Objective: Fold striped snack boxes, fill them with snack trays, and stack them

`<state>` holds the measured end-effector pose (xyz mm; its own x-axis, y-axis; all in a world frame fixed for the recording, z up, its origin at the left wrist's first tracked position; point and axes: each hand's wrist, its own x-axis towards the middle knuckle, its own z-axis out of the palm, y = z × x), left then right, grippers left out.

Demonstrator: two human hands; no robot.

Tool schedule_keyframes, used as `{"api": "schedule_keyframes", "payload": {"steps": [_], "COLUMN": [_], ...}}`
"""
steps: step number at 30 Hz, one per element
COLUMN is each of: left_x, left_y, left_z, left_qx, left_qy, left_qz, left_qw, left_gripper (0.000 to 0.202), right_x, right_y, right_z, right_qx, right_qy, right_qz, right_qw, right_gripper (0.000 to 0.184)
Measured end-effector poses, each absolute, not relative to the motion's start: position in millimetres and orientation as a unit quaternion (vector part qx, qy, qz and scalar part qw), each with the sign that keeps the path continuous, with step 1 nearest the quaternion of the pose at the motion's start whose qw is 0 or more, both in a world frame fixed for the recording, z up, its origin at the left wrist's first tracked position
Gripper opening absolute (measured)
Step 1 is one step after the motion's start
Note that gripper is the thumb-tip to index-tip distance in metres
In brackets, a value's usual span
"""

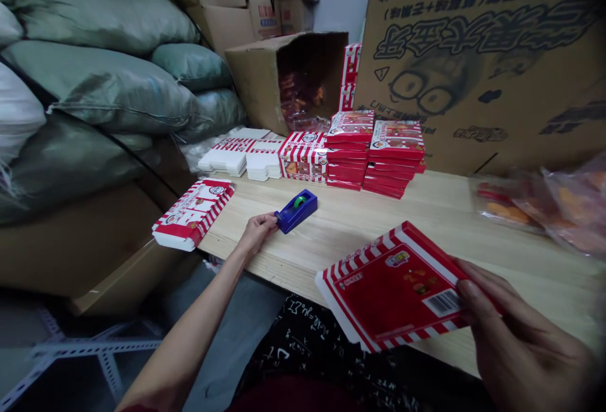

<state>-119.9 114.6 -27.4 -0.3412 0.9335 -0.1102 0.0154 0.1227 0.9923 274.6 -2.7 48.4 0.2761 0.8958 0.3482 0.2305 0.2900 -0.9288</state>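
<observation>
My right hand (516, 330) grips a flat red-and-white striped carton (392, 292) by its right end, tilted above the table's front edge. A barcode and small food pictures show on its red face. My left hand (258, 232) is stretched out to a blue tape dispenser (297, 211), its fingers pinched together at the cutter end. The tape's loose end between those fingers is too small to see clearly. A green roll (300, 202) sits inside the dispenser. To the left of that hand, a stack of flattened printed cartons (193, 213) lies on the table corner.
Along the back of the wooden table (445, 210) stand stacked red cartons (348, 150) and white-edged flat cartons (227, 156). An open cardboard box (255, 77) holds bagged items. Clear bags with orange contents (563, 200) lie at right. Green sacks (99, 84) are piled at left.
</observation>
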Motion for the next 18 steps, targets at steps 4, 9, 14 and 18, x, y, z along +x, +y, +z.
{"api": "schedule_keyframes", "payload": {"steps": [4, 9, 14, 18], "left_x": [-115.7, -53.9, 48.0, 78.2], "left_y": [100.3, 64.1, 14.4, 12.4], "left_z": [-30.4, 25.0, 96.1, 100.8], "left_qx": [0.378, 0.409, 0.425, 0.376], "left_qy": [0.64, 0.59, 0.458, 0.412], "left_qz": [0.574, 0.621, 0.629, 0.628], "left_qw": [0.342, 0.315, 0.463, 0.543], "left_gripper": [0.038, 0.028, 0.026, 0.089], "right_x": [256.1, 238.5, 223.1, 214.5], "right_y": [10.6, 21.8, 16.2, 9.1], "right_z": [57.0, 51.3, 52.3, 54.3], "right_qx": [-0.532, -0.467, -0.422, -0.397], "right_qy": [-0.533, -0.632, -0.689, -0.706], "right_qz": [0.178, 0.096, 0.066, 0.072], "right_qw": [0.633, 0.611, 0.585, 0.582], "right_gripper": [0.022, 0.027, 0.038, 0.044]}}
